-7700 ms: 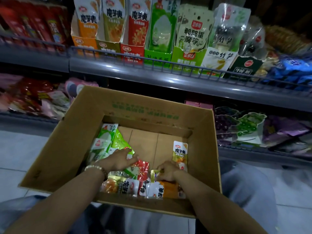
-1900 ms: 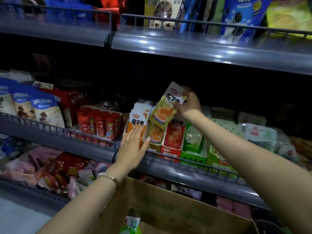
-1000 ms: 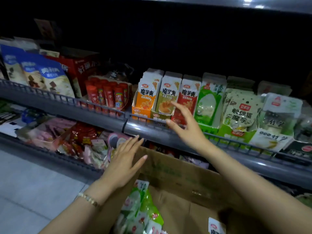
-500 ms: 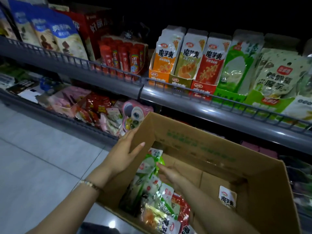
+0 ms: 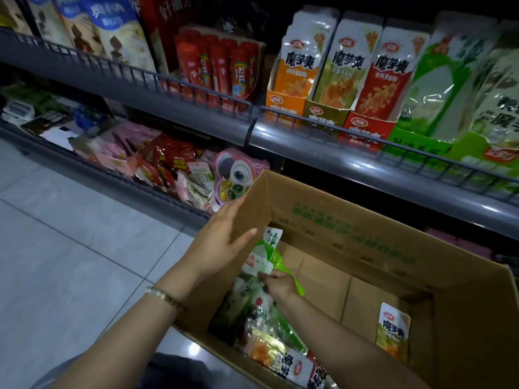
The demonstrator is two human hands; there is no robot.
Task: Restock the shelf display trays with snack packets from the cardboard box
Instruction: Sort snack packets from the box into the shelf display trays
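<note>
An open cardboard box [image 5: 351, 220] sits below the shelf with several snack packets piled in its left part. My left hand [image 5: 222, 240] lies flat against the box's left wall, thumb over the rim. My right hand [image 5: 276, 282] is inside the box and pinches a green and white packet [image 5: 261, 259] near the top of the pile. A lone olive packet [image 5: 393, 332] leans at the box's right side. On the shelf stand the orange tray [image 5: 283, 103], olive tray [image 5: 325, 115] and red tray [image 5: 368, 127], each filled with upright packets.
A wire rail [image 5: 393, 147] runs along the shelf's front edge above the box. Green trays [image 5: 418, 141] stand right of the red one; red tubes [image 5: 219, 68] left of the orange one. A lower shelf holds loose packets and a pink owl pack [image 5: 236, 175]. Tiled floor [image 5: 70, 248] lies at left.
My right hand left the shelf trays, dropped into the box and took hold of a green and white packet. My left hand settled on the box's left wall. The view tilted down.
</note>
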